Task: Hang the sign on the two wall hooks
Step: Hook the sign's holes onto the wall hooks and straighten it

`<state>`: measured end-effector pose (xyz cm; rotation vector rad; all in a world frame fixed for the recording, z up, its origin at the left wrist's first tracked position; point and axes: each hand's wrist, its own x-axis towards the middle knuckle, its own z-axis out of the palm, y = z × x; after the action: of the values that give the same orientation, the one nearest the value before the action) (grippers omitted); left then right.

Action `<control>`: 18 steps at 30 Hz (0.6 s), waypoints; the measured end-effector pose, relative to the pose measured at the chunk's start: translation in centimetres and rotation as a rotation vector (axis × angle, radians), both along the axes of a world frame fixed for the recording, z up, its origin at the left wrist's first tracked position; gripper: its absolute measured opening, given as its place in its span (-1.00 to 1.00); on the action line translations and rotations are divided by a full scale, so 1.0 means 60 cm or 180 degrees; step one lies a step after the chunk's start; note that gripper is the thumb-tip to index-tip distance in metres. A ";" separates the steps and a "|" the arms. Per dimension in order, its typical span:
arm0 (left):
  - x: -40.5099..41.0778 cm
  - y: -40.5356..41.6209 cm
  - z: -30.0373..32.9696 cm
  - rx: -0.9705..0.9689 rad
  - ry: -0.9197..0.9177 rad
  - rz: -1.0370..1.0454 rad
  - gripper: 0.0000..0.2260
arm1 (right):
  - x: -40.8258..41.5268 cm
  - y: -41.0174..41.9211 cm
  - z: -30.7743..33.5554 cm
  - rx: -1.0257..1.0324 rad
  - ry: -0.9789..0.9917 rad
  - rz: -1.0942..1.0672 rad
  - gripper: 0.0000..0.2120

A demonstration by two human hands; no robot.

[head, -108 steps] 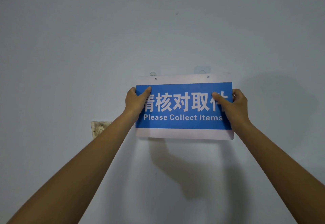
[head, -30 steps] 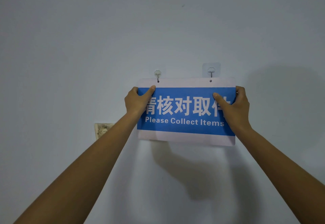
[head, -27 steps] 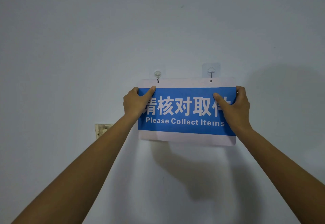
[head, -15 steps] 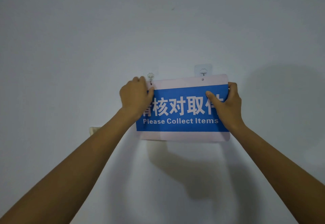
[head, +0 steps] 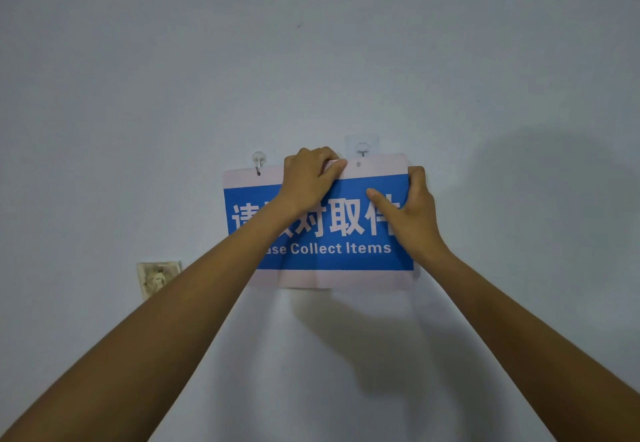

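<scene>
A blue and white sign (head: 346,233) reading "Please Collect Items" lies flat against the pale wall. The left hook (head: 258,161) passes through the sign's left hole at the top edge. The right hook (head: 362,149) sits just above the sign's right hole (head: 358,164), which shows empty. My left hand (head: 308,178) grips the top edge of the sign near its middle, just left of the right hole. My right hand (head: 412,213) holds the sign's right edge, thumb across the blue face.
A worn, damaged socket plate (head: 158,278) is set in the wall at the lower left of the sign. My arms' shadow falls on the wall below the sign. The rest is bare wall.
My left hand has slid from the sign's left end to the middle of its top edge. The left hole now hangs on the left hook. The sign's right side has risen slightly.
</scene>
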<state>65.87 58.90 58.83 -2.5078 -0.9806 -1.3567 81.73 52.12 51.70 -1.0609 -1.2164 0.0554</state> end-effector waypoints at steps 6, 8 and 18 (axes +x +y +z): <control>-0.001 -0.009 0.001 -0.0276 -0.0284 -0.0363 -0.84 | 0.021 0.001 0.010 -0.0164 -0.0011 0.0420 -0.70; -0.002 -0.009 0.000 -0.0329 -0.0451 -0.0514 -0.86 | 0.027 0.002 0.021 -0.0189 0.0046 0.0555 -0.71; -0.002 0.002 -0.005 -0.0358 -0.0689 -0.0664 -0.89 | 0.055 0.008 0.074 -0.0519 -0.0486 0.0670 -0.73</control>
<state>65.78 59.00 58.50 -2.6512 -0.8727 -1.7097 85.05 52.58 56.17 -1.0893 -1.4789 0.2434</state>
